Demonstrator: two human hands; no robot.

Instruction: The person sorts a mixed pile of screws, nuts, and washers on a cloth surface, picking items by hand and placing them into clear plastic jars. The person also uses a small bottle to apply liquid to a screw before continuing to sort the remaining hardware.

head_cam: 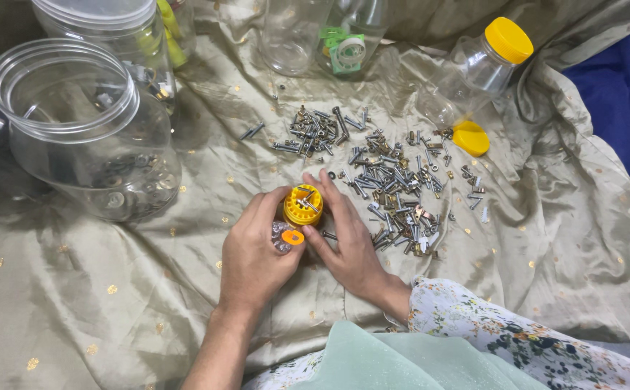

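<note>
Low on the olive-gold cloth, near the middle: 2 bare hands closed in around a small yellow ribbed cap-like holder with short screws lying on its top. Left hand curled round the holder's left side, thumb and fingers wrapped, grip closed on it from below and behind; just under the holder, against the same fingers, a small clear piece with an orange ring. Right hand flat-fingered against the holder's right side, fingertips touching its rim, grip loose and mostly open, nothing pinched in it. Holder thus sitting between both grips, held more by the left. Just right of the right hand, touching its fingers: a spread heap of screws, nuts and bolts. Upper left: 1 large clear open jar with metal bits at the bottom, another lidded jar behind it. Upper right: 1 clear bottle with a yellow cap lying tilted, a loose yellow lid beside it. Bottom right: floral sleeve.
</note>
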